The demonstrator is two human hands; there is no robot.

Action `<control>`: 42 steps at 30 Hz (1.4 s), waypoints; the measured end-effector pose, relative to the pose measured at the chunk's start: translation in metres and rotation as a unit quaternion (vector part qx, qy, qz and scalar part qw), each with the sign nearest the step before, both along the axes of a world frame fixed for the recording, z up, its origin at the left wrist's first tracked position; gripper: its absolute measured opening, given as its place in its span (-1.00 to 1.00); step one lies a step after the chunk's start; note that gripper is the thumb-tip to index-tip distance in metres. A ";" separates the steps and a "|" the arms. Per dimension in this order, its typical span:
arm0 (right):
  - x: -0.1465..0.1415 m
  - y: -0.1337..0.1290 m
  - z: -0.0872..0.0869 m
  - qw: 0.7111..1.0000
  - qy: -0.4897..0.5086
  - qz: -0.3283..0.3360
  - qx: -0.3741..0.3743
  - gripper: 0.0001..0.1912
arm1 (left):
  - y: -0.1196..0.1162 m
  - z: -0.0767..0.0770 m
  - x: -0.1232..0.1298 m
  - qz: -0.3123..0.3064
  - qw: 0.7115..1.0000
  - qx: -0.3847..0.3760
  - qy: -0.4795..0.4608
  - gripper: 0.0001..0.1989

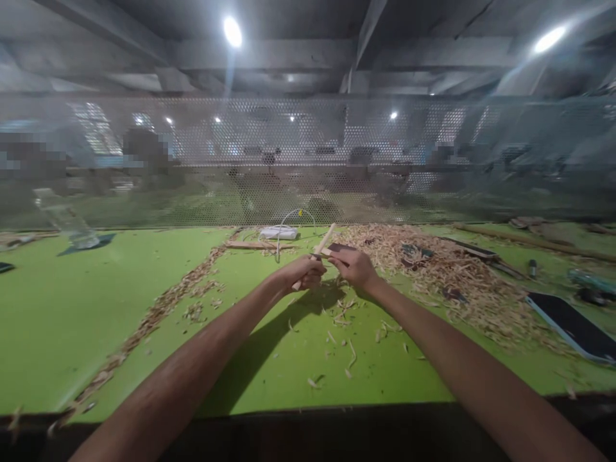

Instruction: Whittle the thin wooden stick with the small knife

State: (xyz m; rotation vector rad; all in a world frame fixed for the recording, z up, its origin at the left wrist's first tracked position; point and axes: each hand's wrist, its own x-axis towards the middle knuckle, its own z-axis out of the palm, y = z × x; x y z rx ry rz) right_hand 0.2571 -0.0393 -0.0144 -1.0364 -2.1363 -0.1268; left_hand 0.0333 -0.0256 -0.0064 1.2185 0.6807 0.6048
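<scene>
My left hand (308,273) is closed around a pale wooden stick (326,237), which slants up and to the right out of the fist. Close beside it, my right hand (356,266) pinches a thin flat piece, dark on top (341,247), against or very near the stick. Whether that piece is sandpaper or a blade I cannot make out. Both hands are just above the green tabletop (269,359), where curled wood shavings (344,311) lie scattered below them.
A large heap of shavings (462,282) spreads to the right, with a phone (572,327) beside it. Behind my hands are a wooden strip (262,245) and a white power strip (279,232) with a cable. A clear bottle (72,221) stands left. A perforated screen (298,154) borders the back.
</scene>
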 end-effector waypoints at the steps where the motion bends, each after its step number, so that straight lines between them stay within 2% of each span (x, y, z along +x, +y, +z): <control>1: 0.000 0.000 0.000 1.000 -0.003 -0.003 -0.002 -0.61 | -0.001 0.002 0.000 0.002 1.000 -0.002 0.000 -0.74; 6: 0.007 0.007 0.002 0.998 0.000 -0.048 -0.027 -0.59 | -0.010 0.008 0.001 0.003 1.000 -0.003 0.021 -0.68; 11: 0.036 0.022 0.001 0.991 0.047 -0.115 -0.041 -0.65 | -0.017 0.007 0.005 -0.018 0.999 0.007 0.042 -0.64; 17: 0.069 0.033 0.009 0.967 0.148 -0.206 0.006 -0.66 | -0.017 0.004 0.006 -0.036 0.997 0.025 0.062 -0.64; 19: 0.063 0.030 0.013 0.969 0.164 -0.185 0.014 -0.65 | -0.015 0.003 0.005 -0.029 0.997 0.022 0.068 -0.63; 21: 0.047 0.024 0.014 0.981 0.153 -0.118 -0.003 -0.64 | -0.014 0.004 0.003 -0.020 0.998 0.011 0.059 -0.62; 24: 0.013 0.011 0.008 0.994 0.088 -0.020 -0.064 -0.65 | -0.014 0.007 0.001 0.000 1.000 -0.004 0.021 -0.63; 27: -0.010 0.003 -0.002 0.997 0.040 0.032 -0.053 -0.68 | -0.014 0.010 -0.001 0.028 0.999 -0.015 -0.005 -0.66; 30: -0.014 0.004 -0.007 0.999 0.024 0.030 -0.017 -0.69 | -0.010 0.008 -0.001 0.027 0.999 -0.034 -0.006 -0.65; 35: 0.000 0.012 -0.007 1.000 0.006 -0.002 -0.004 -0.68 | -0.003 -0.002 -0.001 0.005 0.999 -0.043 -0.021 -0.66; 42: 0.009 0.014 -0.003 0.997 0.022 -0.044 -0.052 -0.70 | -0.006 -0.002 0.001 -0.015 0.999 -0.042 -0.012 -0.64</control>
